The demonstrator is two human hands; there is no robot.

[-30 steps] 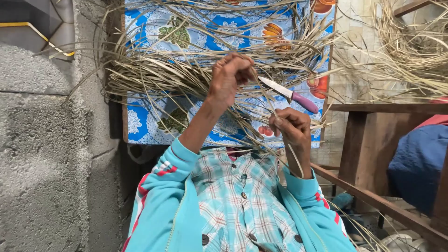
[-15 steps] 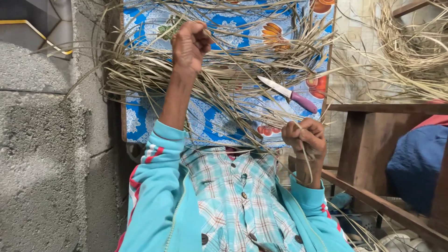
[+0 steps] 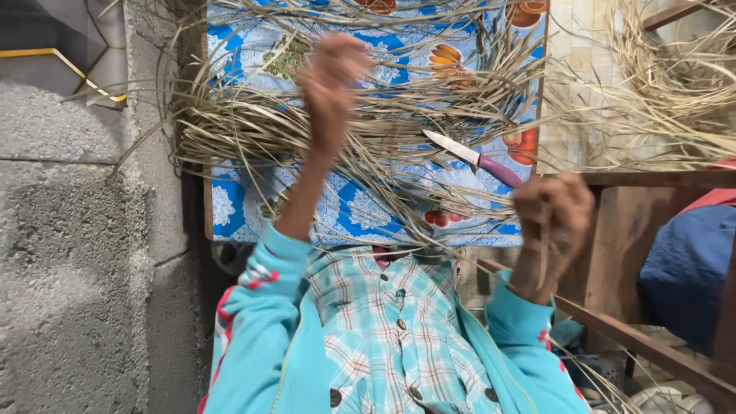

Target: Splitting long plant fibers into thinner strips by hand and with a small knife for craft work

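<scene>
Both fists grip pale dry straw strips (image 3: 368, 146): left hand (image 3: 331, 80) raised and blurred, right hand (image 3: 553, 222) lower.

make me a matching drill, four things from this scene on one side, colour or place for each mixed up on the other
Things:
1. knife
2. left hand
3. right hand
4. jacket sleeves

Descriptions:
A. turquoise with red stripes
B. raised high over the dried straw strips
C. purple handle, lying on the blue patterned cloth
D. closed in a fist by the wooden table edge

Pairs: 1-C, 2-B, 3-D, 4-A
</scene>
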